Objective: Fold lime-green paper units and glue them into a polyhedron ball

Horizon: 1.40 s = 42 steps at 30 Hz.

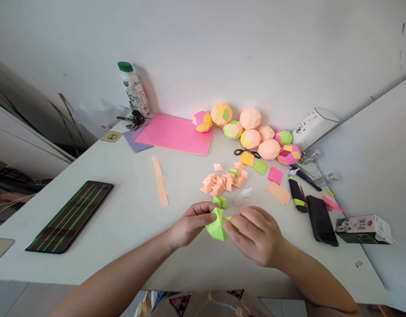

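My left hand (194, 222) pinches a partly built green folded-paper shape (217, 225) between thumb and fingers above the table. On its right side, my right hand (257, 233) closes its fingertips on a small green paper piece (228, 219) that touches the shape. Just beyond my hands lie folded green pieces (219, 201). Past them is a loose pile of peach folded-paper pieces (216, 182) with a green one among them. A small clear glue bottle with a white nozzle (246, 192) stands to the right of the pile.
Several finished paper balls (250, 138) line the wall. Scissors (239, 152), sticky-note stacks (260, 166), a box cutter (297, 194), a phone (322, 220) and a milk carton (364, 229) lie rightward. A pink sheet (176, 133), bottle (135, 90), peach strip (160, 181) and dark striped panel (71, 218) lie leftward.
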{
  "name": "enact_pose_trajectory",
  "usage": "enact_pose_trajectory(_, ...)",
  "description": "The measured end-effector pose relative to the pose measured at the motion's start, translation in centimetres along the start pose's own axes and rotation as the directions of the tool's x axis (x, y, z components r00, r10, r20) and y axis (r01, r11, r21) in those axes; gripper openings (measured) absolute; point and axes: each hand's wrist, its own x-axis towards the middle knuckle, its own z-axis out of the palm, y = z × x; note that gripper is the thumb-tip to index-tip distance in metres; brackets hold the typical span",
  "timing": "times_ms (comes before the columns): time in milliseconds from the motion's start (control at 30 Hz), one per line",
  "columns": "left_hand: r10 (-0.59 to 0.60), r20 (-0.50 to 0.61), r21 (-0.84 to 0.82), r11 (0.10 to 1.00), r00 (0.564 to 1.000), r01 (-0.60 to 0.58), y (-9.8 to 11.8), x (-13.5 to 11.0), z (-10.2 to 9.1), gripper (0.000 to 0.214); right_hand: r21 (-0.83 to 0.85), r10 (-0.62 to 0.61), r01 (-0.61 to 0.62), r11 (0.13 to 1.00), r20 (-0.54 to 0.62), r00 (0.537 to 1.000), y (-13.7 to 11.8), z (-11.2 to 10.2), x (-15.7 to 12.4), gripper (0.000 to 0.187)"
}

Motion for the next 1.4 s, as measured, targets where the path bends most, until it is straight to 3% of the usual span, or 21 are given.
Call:
enact_pose_trajectory(233, -0.021, 0.019, 0.018, 1.0, 1.0, 0.021, 0.0, 0.1, -0.1, 0.016, -0.059, 0.011, -0.018, 0.998, -0.114, 0.993, 0.1, -0.1, -0.1, 0.017)
enact_pose_trajectory(433, -0.008, 0.018, 0.006, 1.0, 1.0, 0.008, -0.2, 0.1, 0.0, 0.016, -0.126, -0.045, 0.034, 0.991, -0.089, 0.995, -0.4, 0.9, 0.0, 0.012)
enact_pose_trajectory(667, 0.026, -0.022, 0.022, 0.999, 0.999, -0.025, 0.2, 0.1, 0.0, 0.017, -0.086, -0.069, 0.066, 0.994, -0.035, 0.997, -0.6, 0.9, -0.2, 0.013)
enact_pose_trajectory(767, 0.023, -0.018, 0.03, 0.999, 1.0, -0.023, 0.2, 0.0, 0.0, 0.017, 0.038, 0.019, -0.017, 0.999, -0.051, 0.999, -0.4, 0.3, -0.1, 0.017)
enact_pose_trajectory(833, 0.025, -0.017, 0.037, 0.999, 1.0, -0.025, 0.2, 0.0, -0.1, 0.017, 0.172, 0.148, -0.135, 0.976, -0.063, 0.987, -0.3, 0.0, 0.1, 0.023)
enact_pose_trajectory(967, 0.024, 0.006, 0.058, 0.998, 1.0, -0.024, 0.5, -0.1, 0.0, 0.016, 0.478, 0.445, -0.393, 0.785, 0.005, 0.896, 0.0, -0.4, 0.5, 0.023)
enact_pose_trajectory(1067, 0.023, 0.047, 0.073, 0.997, 0.999, -0.026, 0.5, 0.0, 0.1, 0.017, 0.562, 0.514, -0.449, 0.695, 0.048, 0.856, 0.1, -0.2, 0.5, 0.02)
enact_pose_trajectory(1133, 0.011, 0.059, 0.081, 0.997, 0.998, -0.016, 0.3, 0.0, 0.0, 0.017, 0.504, 0.476, -0.417, 0.756, 0.013, 0.879, 0.1, 0.2, 0.4, 0.022)
enact_pose_trajectory(1267, -0.021, 0.085, 0.101, 0.995, 0.996, 0.012, -0.1, 0.0, -0.2, 0.016, 0.301, 0.285, -0.263, 0.917, -0.03, 0.958, 0.0, 0.7, 0.0, 0.031)
enact_pose_trajectory(1400, -0.02, 0.092, 0.091, 0.996, 0.996, 0.012, -0.2, 0.0, -0.3, 0.015, 0.279, 0.249, -0.243, 0.929, 0.016, 0.968, 0.2, 0.8, -0.1, 0.03)
